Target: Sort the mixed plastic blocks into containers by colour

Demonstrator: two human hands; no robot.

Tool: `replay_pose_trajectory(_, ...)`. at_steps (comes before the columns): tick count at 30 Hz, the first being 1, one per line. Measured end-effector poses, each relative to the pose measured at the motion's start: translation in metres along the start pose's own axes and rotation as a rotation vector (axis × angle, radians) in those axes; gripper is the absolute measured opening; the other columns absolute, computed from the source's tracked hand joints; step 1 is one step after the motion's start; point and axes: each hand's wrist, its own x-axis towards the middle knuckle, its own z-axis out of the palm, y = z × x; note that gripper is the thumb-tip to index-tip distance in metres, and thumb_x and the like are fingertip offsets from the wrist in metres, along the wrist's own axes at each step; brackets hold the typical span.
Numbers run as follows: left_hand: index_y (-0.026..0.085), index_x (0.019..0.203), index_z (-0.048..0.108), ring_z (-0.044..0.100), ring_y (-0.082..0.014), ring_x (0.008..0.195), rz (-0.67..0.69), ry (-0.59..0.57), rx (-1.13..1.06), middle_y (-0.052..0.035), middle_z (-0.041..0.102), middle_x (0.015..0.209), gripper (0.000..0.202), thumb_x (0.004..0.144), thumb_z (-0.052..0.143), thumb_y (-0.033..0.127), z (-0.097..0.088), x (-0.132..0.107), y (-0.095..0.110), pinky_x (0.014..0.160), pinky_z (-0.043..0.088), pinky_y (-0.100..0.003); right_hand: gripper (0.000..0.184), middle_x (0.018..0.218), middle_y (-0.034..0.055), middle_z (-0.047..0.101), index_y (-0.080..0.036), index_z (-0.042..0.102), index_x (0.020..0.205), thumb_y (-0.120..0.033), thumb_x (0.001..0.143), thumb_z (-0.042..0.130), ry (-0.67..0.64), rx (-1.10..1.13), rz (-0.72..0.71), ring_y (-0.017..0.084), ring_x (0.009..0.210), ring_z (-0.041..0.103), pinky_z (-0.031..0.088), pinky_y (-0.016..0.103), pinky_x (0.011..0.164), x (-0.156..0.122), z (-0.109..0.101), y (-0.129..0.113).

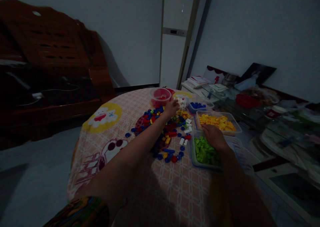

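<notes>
Two finger grips, left hand [171, 109] and right hand [213, 137], cannot be told; inside the table [185, 187] edge, bricks [167, 140] are best picked singly.

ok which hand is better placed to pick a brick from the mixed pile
Left hand, I'd say: it reaches over the mixed pile, while the right hand is off to the side, at the box of green bricks.

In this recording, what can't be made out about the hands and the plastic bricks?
All in the head view:
Whether the left bare hand holds a brick: too small and dim.
Whether the right bare hand grips anything: its back blocks the view.
Part of the mixed-colour plastic bricks: behind the left forearm.
Some bright-green plastic bricks: behind the right hand and forearm.
</notes>
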Motion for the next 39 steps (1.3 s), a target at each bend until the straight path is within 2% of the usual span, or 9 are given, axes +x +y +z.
replay_pose_trajectory(5,0.013,0.092,0.074,0.068,-0.0175,0.084,0.137,-0.254,0.452,-0.0043,0.074,0.087,0.017,0.079,0.064,0.015,-0.005,-0.062,-0.011,0.082,0.053,-0.029,0.038,0.118,0.0139,0.074,-0.015,0.073,0.114,-0.020,0.102,0.037,-0.009,0.003,0.001,0.023,0.109,0.068,0.046,0.031,0.097,0.000,-0.001,0.000)
replay_pose_trajectory(9,0.015,0.100,0.073,0.067,-0.0188,0.087,0.268,-0.508,0.688,-0.0055,0.074,0.097,0.024,0.081,0.071,0.029,0.006,-0.110,-0.008,0.079,0.051,-0.027,0.038,0.117,0.0134,0.075,-0.016,0.073,0.114,-0.021,0.102,0.038,-0.011,0.008,0.004,0.023,0.108,0.068,0.046,0.031,0.097,0.000,0.000,0.001)
replay_pose_trajectory(12,0.014,0.103,0.071,0.066,-0.0231,0.094,0.352,-0.538,0.864,-0.0091,0.073,0.102,0.031,0.078,0.076,0.034,0.016,-0.127,-0.007,0.082,0.051,-0.029,0.038,0.118,0.0135,0.074,-0.016,0.073,0.116,-0.021,0.102,0.037,-0.002,0.004,0.002,0.024,0.108,0.068,0.046,0.032,0.097,0.000,0.000,0.001)
replay_pose_trajectory(16,0.016,0.102,0.073,0.068,-0.0228,0.095,0.300,-0.518,0.935,-0.0085,0.074,0.101,0.020,0.084,0.065,0.020,0.010,-0.121,-0.008,0.083,0.051,-0.029,0.039,0.120,0.0138,0.074,-0.016,0.073,0.117,-0.022,0.103,0.037,-0.012,-0.006,0.020,0.024,0.110,0.067,0.045,0.032,0.099,-0.001,-0.001,0.000)
replay_pose_trajectory(21,0.015,0.104,0.076,0.069,-0.0209,0.102,0.320,-0.416,0.865,-0.0084,0.076,0.107,0.027,0.086,0.056,0.010,-0.016,-0.099,-0.010,0.093,0.050,-0.028,0.039,0.118,0.0133,0.074,-0.016,0.073,0.115,-0.022,0.103,0.037,-0.003,0.006,0.012,0.023,0.109,0.067,0.045,0.031,0.098,-0.001,0.000,0.000)
replay_pose_trajectory(25,0.018,0.103,0.077,0.069,-0.0202,0.103,0.324,-0.308,0.837,-0.0065,0.077,0.108,0.031,0.085,0.054,0.006,-0.026,-0.094,-0.009,0.094,0.051,-0.028,0.038,0.118,0.0126,0.075,-0.017,0.072,0.117,-0.024,0.103,0.037,0.021,0.013,0.009,0.023,0.108,0.067,0.045,0.030,0.096,-0.001,0.001,0.002)
replay_pose_trajectory(29,0.018,0.106,0.077,0.070,-0.0203,0.096,0.346,-0.389,0.856,-0.0065,0.076,0.104,0.026,0.086,0.061,0.014,-0.022,-0.099,-0.005,0.089,0.052,-0.028,0.039,0.117,0.0128,0.075,-0.017,0.073,0.115,-0.024,0.103,0.036,0.003,0.007,0.011,0.024,0.106,0.067,0.046,0.030,0.094,-0.001,0.000,0.001)
replay_pose_trajectory(33,0.020,0.110,0.076,0.067,-0.0228,0.101,0.375,-0.490,0.960,-0.0074,0.074,0.106,0.032,0.078,0.072,0.017,-0.015,-0.103,-0.008,0.088,0.051,-0.028,0.041,0.118,0.0138,0.074,-0.016,0.073,0.116,-0.023,0.103,0.035,0.002,-0.001,0.007,0.025,0.106,0.068,0.046,0.033,0.094,-0.001,-0.001,0.000)
replay_pose_trajectory(39,0.017,0.115,0.075,0.069,-0.0201,0.098,0.286,-0.473,0.888,-0.0068,0.076,0.106,0.033,0.083,0.067,0.015,-0.020,-0.097,-0.014,0.088,0.050,-0.026,0.040,0.119,0.0149,0.074,-0.016,0.073,0.116,-0.022,0.102,0.035,-0.017,-0.003,0.014,0.026,0.108,0.068,0.047,0.033,0.095,-0.001,-0.002,-0.001)
